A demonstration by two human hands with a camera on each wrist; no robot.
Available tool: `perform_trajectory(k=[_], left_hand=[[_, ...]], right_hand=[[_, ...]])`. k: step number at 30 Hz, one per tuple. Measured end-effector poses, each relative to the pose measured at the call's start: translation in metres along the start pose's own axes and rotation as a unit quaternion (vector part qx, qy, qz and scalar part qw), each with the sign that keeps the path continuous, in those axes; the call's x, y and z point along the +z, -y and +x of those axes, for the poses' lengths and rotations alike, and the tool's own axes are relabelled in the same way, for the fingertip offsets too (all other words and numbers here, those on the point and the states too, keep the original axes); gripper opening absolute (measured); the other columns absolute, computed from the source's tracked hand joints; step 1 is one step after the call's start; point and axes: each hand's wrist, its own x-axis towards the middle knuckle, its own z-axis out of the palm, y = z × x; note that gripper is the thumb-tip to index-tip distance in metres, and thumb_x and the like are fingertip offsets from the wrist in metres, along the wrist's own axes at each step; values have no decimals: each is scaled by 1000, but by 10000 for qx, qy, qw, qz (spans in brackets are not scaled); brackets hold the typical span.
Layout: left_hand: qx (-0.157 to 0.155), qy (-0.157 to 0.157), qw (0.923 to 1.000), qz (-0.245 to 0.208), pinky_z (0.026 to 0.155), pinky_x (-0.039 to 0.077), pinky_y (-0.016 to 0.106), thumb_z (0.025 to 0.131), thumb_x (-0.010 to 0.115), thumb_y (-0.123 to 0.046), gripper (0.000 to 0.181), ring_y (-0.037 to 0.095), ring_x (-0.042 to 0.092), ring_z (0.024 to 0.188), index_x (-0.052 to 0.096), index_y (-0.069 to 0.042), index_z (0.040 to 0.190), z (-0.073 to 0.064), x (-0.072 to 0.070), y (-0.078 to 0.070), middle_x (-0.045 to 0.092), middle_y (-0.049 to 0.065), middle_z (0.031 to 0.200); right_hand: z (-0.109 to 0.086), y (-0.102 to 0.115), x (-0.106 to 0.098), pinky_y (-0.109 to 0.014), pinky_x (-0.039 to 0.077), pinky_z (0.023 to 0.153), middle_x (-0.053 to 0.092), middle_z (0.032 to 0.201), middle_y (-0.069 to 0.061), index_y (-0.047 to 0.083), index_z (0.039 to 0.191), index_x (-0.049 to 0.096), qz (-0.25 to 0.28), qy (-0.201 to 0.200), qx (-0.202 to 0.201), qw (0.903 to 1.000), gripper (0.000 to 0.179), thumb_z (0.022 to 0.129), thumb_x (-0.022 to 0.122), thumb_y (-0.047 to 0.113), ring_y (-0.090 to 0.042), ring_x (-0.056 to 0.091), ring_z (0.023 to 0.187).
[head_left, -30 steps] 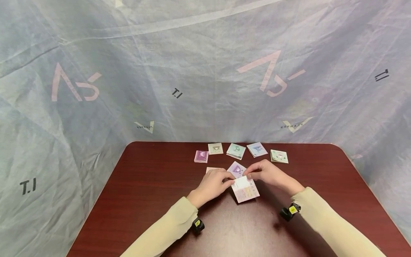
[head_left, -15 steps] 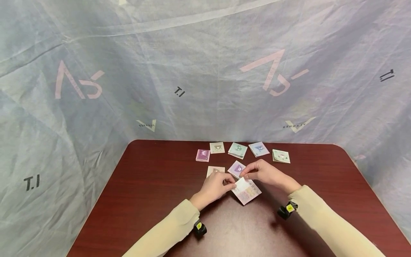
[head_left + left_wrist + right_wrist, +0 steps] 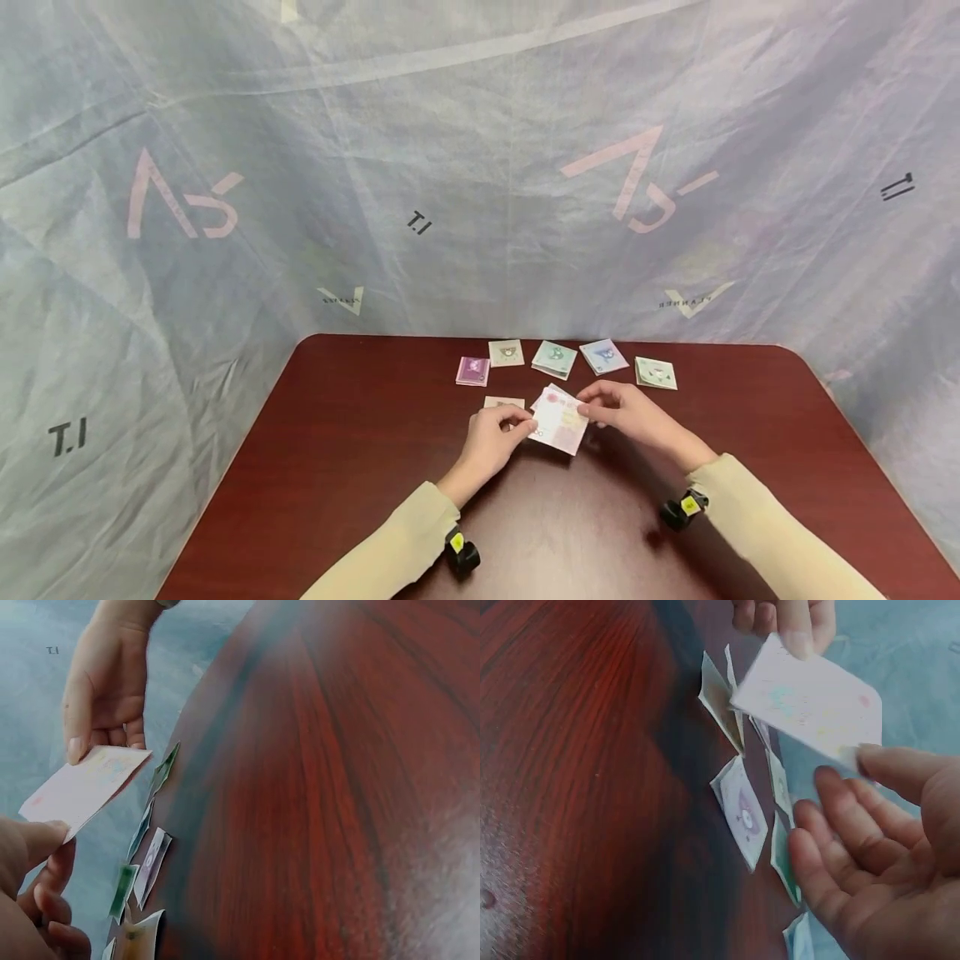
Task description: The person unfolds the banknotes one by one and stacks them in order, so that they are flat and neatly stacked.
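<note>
Both hands hold one pink-and-white folded paper banknote above the table's middle. My left hand pinches its left corner between thumb and fingers. At the opposite edge, my right hand pinches it the same way. In the right wrist view the pale printed side of the banknote faces the camera, with the right thumb on its near edge. Just behind it lies a purple folded note, mostly covered in the head view. A beige folded note sits beyond the left fingers, partly hidden.
Along the far side of the dark red table lie more folded notes: a magenta one, a tan one, a green one, a blue one and a pale green one. A grey cloth hangs behind.
The held banknote has been turned and lifted slightly away from me, so it now covers most of the purple note. Its printed face shows differently; both hands still grip it.
</note>
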Motion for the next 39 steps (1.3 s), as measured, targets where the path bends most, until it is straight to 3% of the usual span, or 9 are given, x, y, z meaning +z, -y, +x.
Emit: perform_trajectory(k=[3, 10, 15, 20, 24, 27, 31, 35, 39], left_hand=[[-95, -237, 9996, -142, 63, 43, 21, 91, 81, -19, 7, 1, 49, 67, 81, -13, 91, -3, -1, -2, 71, -6, 80], [-420, -251, 9975, -514, 72, 53, 20, 90, 80, -13, 5, 0, 63, 73, 79, -10, 94, -6, 5, 0, 76, -1, 82], [-585, -252, 9962, -598, 69, 50, 20, 90, 80, -12, 4, 0, 61, 70, 76, -11, 91, -7, 8, 0, 76, -2, 78], [-484, -270, 9960, -699, 65, 47, 19, 91, 80, -12, 5, 1, 58, 69, 75, -11, 90, -9, 10, 0, 74, -3, 82], [-329, -515, 9966, -561, 66, 45, 20, 90, 81, -12, 6, 2, 53, 68, 76, -14, 87, -10, 11, 0, 70, -1, 94], [-330, -611, 9957, -611, 64, 44, 20, 90, 81, -14, 6, 2, 52, 66, 76, -15, 87, -10, 12, 1, 70, -1, 93], [-499, -379, 9927, -1028, 56, 46, 19, 91, 79, -13, 6, 2, 54, 59, 75, -9, 91, -11, 11, 2, 73, 2, 83], [-633, -318, 9901, -1214, 60, 48, 19, 90, 80, -9, 7, 1, 57, 62, 76, -4, 92, -10, 10, 3, 75, 6, 81], [-812, -397, 9865, -1362, 69, 49, 20, 88, 81, -8, 8, 2, 61, 72, 78, -3, 92, -11, 8, 4, 76, 8, 84]], right_hand=[[-1, -4, 2, -40, 60, 77, 74, 93, -15, -7, 114, 67, 338, -215, 57, 9992, 24, 101, 68, 12, -28, 71, 85], [0, -4, 9, -38, 59, 77, 70, 88, -14, -8, 110, 68, 667, -498, 103, 9965, 21, 100, 69, 10, -25, 68, 83], [0, -2, 9, -35, 57, 72, 71, 86, -13, -8, 113, 66, 575, -574, 32, 9967, 23, 98, 71, 9, -22, 67, 77], [0, -2, 7, -33, 55, 69, 68, 83, -18, -6, 118, 66, 383, -633, -11, 9973, 26, 97, 72, 9, -21, 64, 73], [1, -2, 8, -33, 53, 67, 66, 81, -21, -4, 120, 67, 264, -652, -85, 9975, 26, 97, 72, 9, -25, 63, 73], [1, -1, 9, -30, 50, 65, 65, 81, -21, -1, 117, 69, 172, -698, -175, 9973, 23, 97, 72, 10, -22, 61, 71], [1, 0, 9, -25, 45, 64, 64, 80, -15, 4, 113, 74, 66, -772, -282, 9966, 17, 97, 73, 11, -13, 56, 71], [1, 0, 8, -24, 45, 66, 66, 83, -15, 7, 111, 75, -21, -767, -375, 9963, 15, 97, 74, 13, -9, 55, 73], [1, -1, 7, -28, 53, 74, 72, 93, -12, 5, 113, 75, 137, -632, -531, 9965, 16, 100, 70, 12, -15, 65, 82]])
